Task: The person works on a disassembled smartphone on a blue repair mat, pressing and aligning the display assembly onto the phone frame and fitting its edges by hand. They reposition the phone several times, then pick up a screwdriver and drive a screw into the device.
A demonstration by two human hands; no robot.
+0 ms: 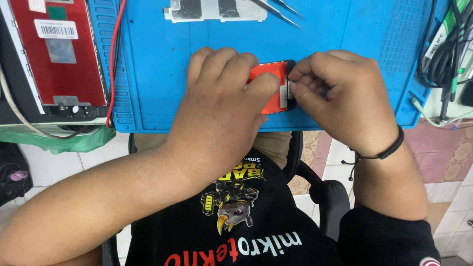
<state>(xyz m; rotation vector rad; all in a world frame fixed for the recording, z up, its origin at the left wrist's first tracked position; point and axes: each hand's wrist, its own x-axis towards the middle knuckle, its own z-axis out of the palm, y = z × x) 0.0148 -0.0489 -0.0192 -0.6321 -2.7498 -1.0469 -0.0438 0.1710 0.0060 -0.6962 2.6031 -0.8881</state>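
Note:
A small flat phone part with an orange-red face and black edge (270, 74) lies on the blue work mat (162, 64) near its front edge. My left hand (221, 103) covers most of it, fingers pressing down on its left side. My right hand (335, 93) pinches at the part's right end with thumb and fingertips; a thin blue tool tip may show between its fingers, too small to be sure. A black cord bracelet is on my right wrist.
A red phone screen panel (59, 54) rests on a tray left of the mat, beside a red wire (114, 59). A metal plate (217, 10) and tweezers (276, 11) lie at the mat's far edge. Cables and tools (448, 54) crowd the right.

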